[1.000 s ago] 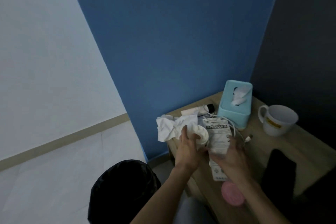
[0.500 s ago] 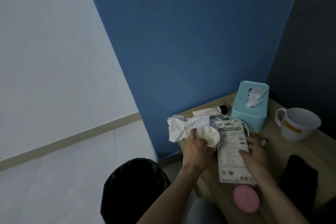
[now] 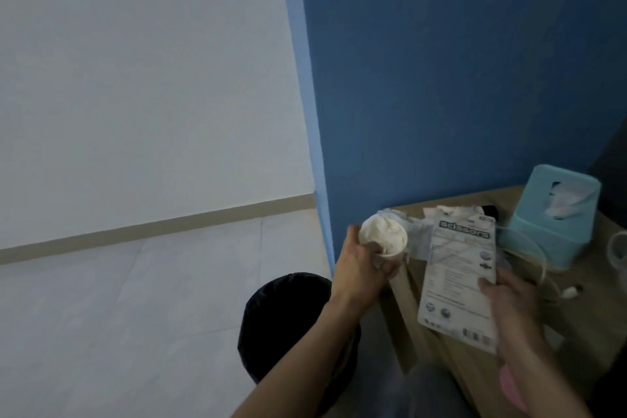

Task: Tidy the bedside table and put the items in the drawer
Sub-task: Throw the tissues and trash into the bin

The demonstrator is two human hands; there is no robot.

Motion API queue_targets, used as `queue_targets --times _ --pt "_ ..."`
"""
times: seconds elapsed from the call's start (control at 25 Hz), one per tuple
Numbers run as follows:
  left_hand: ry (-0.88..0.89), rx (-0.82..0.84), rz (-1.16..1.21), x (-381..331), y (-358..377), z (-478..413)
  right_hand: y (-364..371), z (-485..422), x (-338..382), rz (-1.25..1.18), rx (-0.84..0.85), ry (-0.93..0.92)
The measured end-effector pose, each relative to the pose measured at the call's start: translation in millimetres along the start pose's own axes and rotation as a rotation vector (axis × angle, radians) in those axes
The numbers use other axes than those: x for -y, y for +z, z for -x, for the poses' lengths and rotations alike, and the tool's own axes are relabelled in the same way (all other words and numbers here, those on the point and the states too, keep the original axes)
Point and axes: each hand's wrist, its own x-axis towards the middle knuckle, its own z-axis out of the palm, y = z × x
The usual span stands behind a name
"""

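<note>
My left hand (image 3: 359, 268) grips a small white paper cup (image 3: 383, 238) stuffed with crumpled tissue, held past the left edge of the wooden bedside table (image 3: 475, 363). My right hand (image 3: 509, 302) holds a flat card package labelled "scissors" (image 3: 458, 278) by its right side, above the table. Crumpled white tissues (image 3: 417, 231) lie at the table's back left corner. A white cable (image 3: 539, 268) curls on the table behind the package. A pink round lid (image 3: 510, 387) shows under my right forearm.
A teal tissue box (image 3: 556, 217) stands at the back of the table against the blue wall. A white mug's rim (image 3: 619, 251) shows at the right edge. A bin lined with a black bag (image 3: 288, 316) stands on the floor left of the table.
My left hand has lifted the paper cup off the table and carried it left, beyond the table edge toward the bin. The view has swung left. My right hand still holds the scissors package.
</note>
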Motion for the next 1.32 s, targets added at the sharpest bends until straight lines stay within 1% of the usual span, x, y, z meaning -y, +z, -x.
queue_targets --times 0.12,0.24,0.36,0.44,0.6,0.8,0.96,1.2,1.32 --pt "-0.063 -0.044 0.009 26.7 -21.6 16.0 37.4 16.5 2.6 -0.045 0.068 -0.041" --pt "-0.205 -0.086 0.002 65.1 -38.1 32.6 85.6 21.0 -13.1 0.004 0.196 -0.051" --pt "-0.403 -0.082 -0.009 112.6 -41.4 50.5 136.5 19.3 -43.6 0.125 0.3 -0.064" --pt "-0.518 -0.055 -0.015 150.7 -35.2 64.4 171.0 19.1 -71.9 0.217 0.363 -0.038" --pt "-0.677 0.019 -0.008 215.9 -11.2 91.9 218.3 15.0 -130.1 0.404 0.463 0.02" --pt "-0.734 0.094 -0.008 260.8 24.9 105.6 248.6 -2.8 -190.9 0.546 0.529 0.088" --pt "-0.732 0.132 -0.011 275.8 45.2 100.4 256.9 -13.2 -219.8 0.576 0.541 0.155" --pt "-0.747 0.173 0.016 283.9 55.1 86.9 262.5 -23.3 -230.4 0.551 0.538 0.233" --pt "-0.724 0.205 -0.021 276.9 49.8 77.7 258.5 -30.2 -216.0 0.576 0.48 0.187"
